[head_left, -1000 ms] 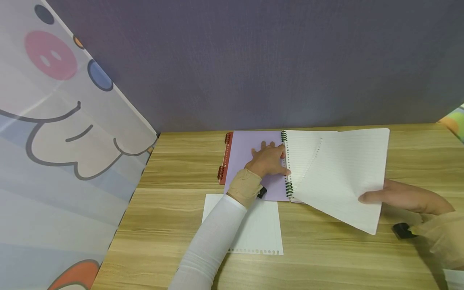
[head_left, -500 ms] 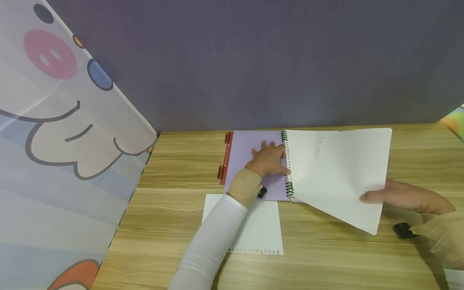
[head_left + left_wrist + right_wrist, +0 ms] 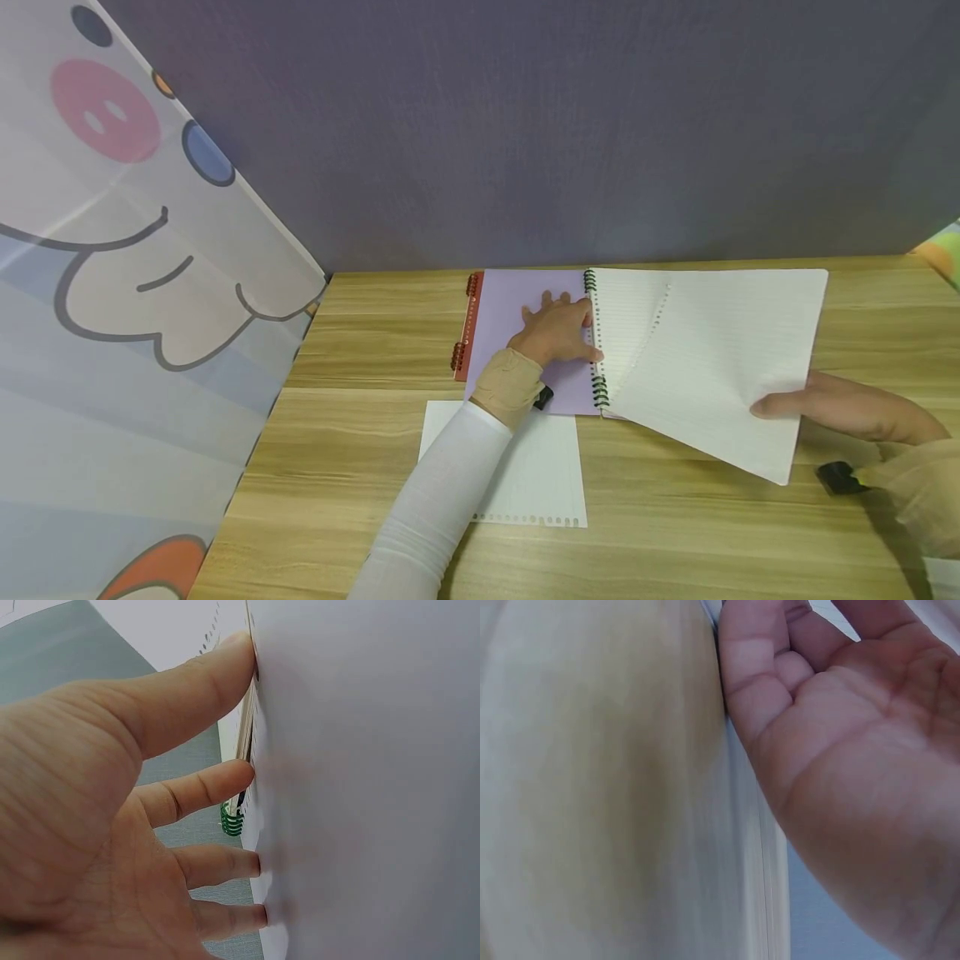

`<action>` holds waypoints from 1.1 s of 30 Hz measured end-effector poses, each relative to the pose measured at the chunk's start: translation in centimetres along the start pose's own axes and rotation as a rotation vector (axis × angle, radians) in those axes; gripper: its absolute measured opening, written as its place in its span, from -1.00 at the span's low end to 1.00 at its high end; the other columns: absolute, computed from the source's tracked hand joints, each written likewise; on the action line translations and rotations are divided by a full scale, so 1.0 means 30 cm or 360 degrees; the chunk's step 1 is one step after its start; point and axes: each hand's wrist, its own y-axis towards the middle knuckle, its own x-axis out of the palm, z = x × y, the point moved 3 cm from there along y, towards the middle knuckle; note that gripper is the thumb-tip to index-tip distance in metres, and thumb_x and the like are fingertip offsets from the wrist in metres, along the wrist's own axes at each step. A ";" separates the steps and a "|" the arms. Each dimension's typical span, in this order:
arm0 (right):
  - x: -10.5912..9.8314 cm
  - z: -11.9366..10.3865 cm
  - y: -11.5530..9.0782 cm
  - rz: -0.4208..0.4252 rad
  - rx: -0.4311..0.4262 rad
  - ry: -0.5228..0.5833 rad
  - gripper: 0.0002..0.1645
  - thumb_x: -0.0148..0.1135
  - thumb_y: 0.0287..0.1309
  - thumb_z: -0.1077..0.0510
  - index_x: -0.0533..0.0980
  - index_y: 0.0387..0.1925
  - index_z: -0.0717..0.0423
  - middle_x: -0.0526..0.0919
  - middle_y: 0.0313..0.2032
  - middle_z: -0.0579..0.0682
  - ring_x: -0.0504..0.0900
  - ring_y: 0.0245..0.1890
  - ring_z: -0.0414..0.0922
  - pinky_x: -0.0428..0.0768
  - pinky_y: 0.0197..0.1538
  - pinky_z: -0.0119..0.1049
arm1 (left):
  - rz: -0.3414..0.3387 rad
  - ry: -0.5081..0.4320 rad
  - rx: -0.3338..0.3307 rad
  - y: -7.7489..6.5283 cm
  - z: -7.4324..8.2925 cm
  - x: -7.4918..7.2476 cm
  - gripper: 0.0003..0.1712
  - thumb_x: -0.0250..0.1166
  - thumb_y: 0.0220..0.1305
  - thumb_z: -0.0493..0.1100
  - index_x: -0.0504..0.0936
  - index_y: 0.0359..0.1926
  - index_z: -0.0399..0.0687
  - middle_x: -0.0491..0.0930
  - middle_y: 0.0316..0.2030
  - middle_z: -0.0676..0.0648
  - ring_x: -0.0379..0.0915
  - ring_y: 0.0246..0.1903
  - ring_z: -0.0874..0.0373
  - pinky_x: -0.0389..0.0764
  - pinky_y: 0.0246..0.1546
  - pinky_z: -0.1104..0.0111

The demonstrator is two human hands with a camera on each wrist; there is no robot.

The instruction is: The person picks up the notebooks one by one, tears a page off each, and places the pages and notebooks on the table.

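A spiral notebook with green rings (image 3: 600,390) lies open, its purple cover (image 3: 501,333) on the left and lined pages (image 3: 621,312) on the right. My left hand (image 3: 553,332) rests spread on the purple side, its thumb at the rings; in the left wrist view the fingertips (image 3: 240,772) press the surface. With my right hand (image 3: 862,408) I pinch the lower right edge of a lined sheet (image 3: 720,358). Its holed left edge slants away from the rings at the top; whether its lower corner is still attached I cannot tell. In the right wrist view, the right fingers (image 3: 754,675) curl.
A red-edged spiral notebook (image 3: 467,333) shows beneath the purple cover at left. One loose sheet (image 3: 536,467) with a holed edge lies under my left forearm. A dark panel (image 3: 570,133) borders the wooden table (image 3: 360,433) behind; a cartoon-printed wall stands at left.
My right hand has shifted slightly to the right, and the sheet's right side has moved with it and looks flatter. My left hand has stayed in place.
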 end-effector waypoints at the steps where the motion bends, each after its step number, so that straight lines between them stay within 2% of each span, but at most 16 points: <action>1: 0.000 0.000 0.001 -0.0017 -0.0012 0.0020 -0.56 -0.07 0.27 0.18 0.18 0.16 0.10 0.44 0.08 0.13 0.48 0.00 -0.12 0.39 -0.05 -0.21 | 0.0000 -0.0001 0.0002 -0.001 0.000 0.000 -0.42 0.38 -0.22 0.33 0.37 -0.21 0.27 0.33 0.04 0.02 -0.07 0.30 -0.20 0.00 0.06 -0.20; 9: -0.005 0.003 0.003 -0.0033 0.0006 -0.0015 -0.59 -0.08 0.28 0.15 0.22 0.14 0.12 0.45 0.08 0.10 0.46 0.01 -0.19 0.38 -0.04 -0.24 | -0.0003 -0.0013 -0.0003 -0.005 0.000 -0.003 -0.42 0.39 -0.24 0.33 0.38 -0.22 0.28 0.34 -0.06 0.07 -0.04 0.28 -0.16 0.02 0.05 -0.18; 17: -0.007 0.012 0.002 -0.0071 -0.0005 0.0048 -0.62 -0.11 0.28 0.18 0.23 0.13 0.10 0.45 0.07 0.12 0.48 0.01 -0.13 0.38 -0.03 -0.23 | 0.0002 0.0002 0.0006 -0.004 0.002 -0.001 -0.42 0.38 -0.22 0.33 0.37 -0.21 0.26 0.34 0.03 0.01 -0.06 0.29 -0.20 0.02 0.05 -0.20; 21: -0.011 0.020 0.003 -0.0069 -0.0014 0.0034 -0.64 -0.11 0.28 0.18 0.27 0.11 0.09 0.47 0.05 0.11 0.48 -0.01 -0.14 0.38 -0.04 -0.23 | -0.0007 -0.0004 0.0000 -0.001 -0.001 0.001 -0.42 0.39 -0.23 0.32 0.38 -0.22 0.27 0.34 0.00 0.04 -0.04 0.28 -0.17 0.02 0.05 -0.19; 26: -0.018 0.028 0.003 -0.0116 -0.0009 0.0079 -0.65 -0.16 0.30 0.18 0.33 0.08 0.15 0.49 0.02 0.12 0.49 -0.02 -0.12 0.38 -0.03 -0.22 | -0.0004 -0.0010 0.0000 -0.005 -0.002 -0.002 -0.42 0.40 -0.24 0.32 0.38 -0.22 0.27 0.35 -0.05 0.06 0.00 0.27 -0.16 0.03 0.04 -0.17; 29: -0.018 0.024 0.001 -0.0102 0.0040 0.0073 -0.63 -0.16 0.31 0.15 0.36 0.06 0.23 0.50 0.01 0.15 0.49 -0.02 -0.14 0.38 -0.02 -0.25 | 0.0000 -0.0013 0.0003 -0.006 -0.002 -0.004 -0.43 0.40 -0.23 0.32 0.38 -0.23 0.26 0.35 -0.05 0.06 0.01 0.26 -0.16 0.04 0.04 -0.18; 33: -0.018 0.023 0.003 -0.0104 0.0008 0.0071 -0.64 -0.17 0.31 0.16 0.37 0.05 0.23 0.50 0.00 0.15 0.50 -0.02 -0.14 0.37 -0.02 -0.25 | 0.0005 -0.0016 0.0005 -0.005 -0.004 -0.005 -0.43 0.40 -0.24 0.32 0.38 -0.23 0.27 0.35 -0.06 0.06 0.03 0.25 -0.14 0.05 0.03 -0.16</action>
